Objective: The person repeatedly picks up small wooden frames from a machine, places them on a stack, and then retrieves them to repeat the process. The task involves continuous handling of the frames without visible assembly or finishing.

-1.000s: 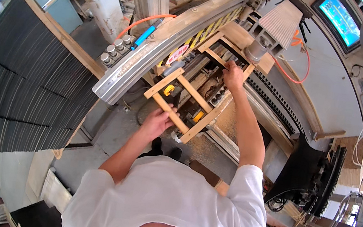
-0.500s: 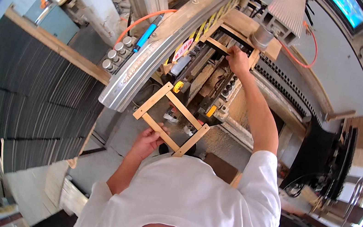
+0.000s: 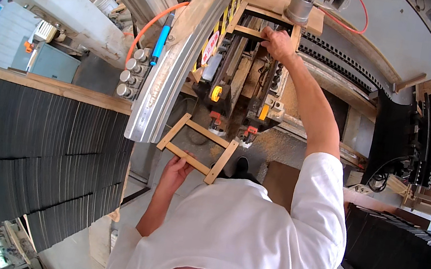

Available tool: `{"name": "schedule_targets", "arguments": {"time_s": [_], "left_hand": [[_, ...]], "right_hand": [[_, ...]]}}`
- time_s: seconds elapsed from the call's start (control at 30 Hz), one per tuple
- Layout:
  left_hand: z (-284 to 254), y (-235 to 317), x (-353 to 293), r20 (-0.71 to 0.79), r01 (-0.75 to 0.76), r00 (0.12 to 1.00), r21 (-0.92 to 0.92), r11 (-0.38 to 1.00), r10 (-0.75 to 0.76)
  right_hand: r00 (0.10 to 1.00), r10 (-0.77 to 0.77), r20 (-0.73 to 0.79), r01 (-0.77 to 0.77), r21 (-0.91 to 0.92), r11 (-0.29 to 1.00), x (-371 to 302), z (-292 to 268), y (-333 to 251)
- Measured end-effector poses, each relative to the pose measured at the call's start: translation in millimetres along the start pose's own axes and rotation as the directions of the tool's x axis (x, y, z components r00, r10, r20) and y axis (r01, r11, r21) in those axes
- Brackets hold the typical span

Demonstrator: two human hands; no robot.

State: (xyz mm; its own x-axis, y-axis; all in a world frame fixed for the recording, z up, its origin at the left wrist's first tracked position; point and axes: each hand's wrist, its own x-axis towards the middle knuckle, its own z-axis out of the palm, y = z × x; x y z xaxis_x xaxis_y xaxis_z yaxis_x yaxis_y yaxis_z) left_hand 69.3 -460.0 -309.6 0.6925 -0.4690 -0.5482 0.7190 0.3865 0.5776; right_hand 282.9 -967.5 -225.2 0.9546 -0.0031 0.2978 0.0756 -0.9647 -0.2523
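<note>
My left hand is closed on the near rail of a small rectangular wooden frame, thumb on top. This frame is held in the air in front of my body, and a small hole shows near its lower right corner. Stretched forward, my right hand has its fingers closed at a wooden frame lying in the machine. Part of that second frame is hidden by my hand. Just beyond it, a metal cylinder stands over a wooden block.
A metal beam with knobs and a blue pen-like tool runs along the left. Stacks of dark boards stand further left. Machine rails with yellow parts lie between my hands. Sawdust covers some floor, beside a brown board.
My view has shifted, and the machine sits further left and higher in it. The frame in my left hand has tilted and looks flatter. My right hand stays at the frame in the machine.
</note>
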Motion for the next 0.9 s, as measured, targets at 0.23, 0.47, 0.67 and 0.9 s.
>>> {"name": "schedule_targets", "arguments": {"time_s": [0.23,0.47,0.67,0.9], "left_hand": [[2.7,-16.7,-0.5,-0.071,-0.073,0.995,0.028,0.997,0.075],[8.7,-52.3,-9.3,-0.137,-0.134,0.98,0.062,0.989,0.142],[23.0,-62.4,-7.2,-0.202,-0.141,0.967,0.069,0.988,0.152],[22.5,-62.1,-10.8,-0.277,-0.181,0.932,0.203,0.962,0.234]], "right_hand": [[0.997,0.021,0.073,-0.01,-0.143,0.99,2.4,-2.0,1.7],[0.998,-0.014,-0.054,0.0,-0.25,0.968,-5.0,-16.1,-12.4],[1.0,0.025,0.013,-0.021,-0.249,0.968,-4.1,-24.8,-11.9],[0.999,-0.032,0.005,0.033,-0.227,0.973,-4.6,-31.0,-22.4]]}}
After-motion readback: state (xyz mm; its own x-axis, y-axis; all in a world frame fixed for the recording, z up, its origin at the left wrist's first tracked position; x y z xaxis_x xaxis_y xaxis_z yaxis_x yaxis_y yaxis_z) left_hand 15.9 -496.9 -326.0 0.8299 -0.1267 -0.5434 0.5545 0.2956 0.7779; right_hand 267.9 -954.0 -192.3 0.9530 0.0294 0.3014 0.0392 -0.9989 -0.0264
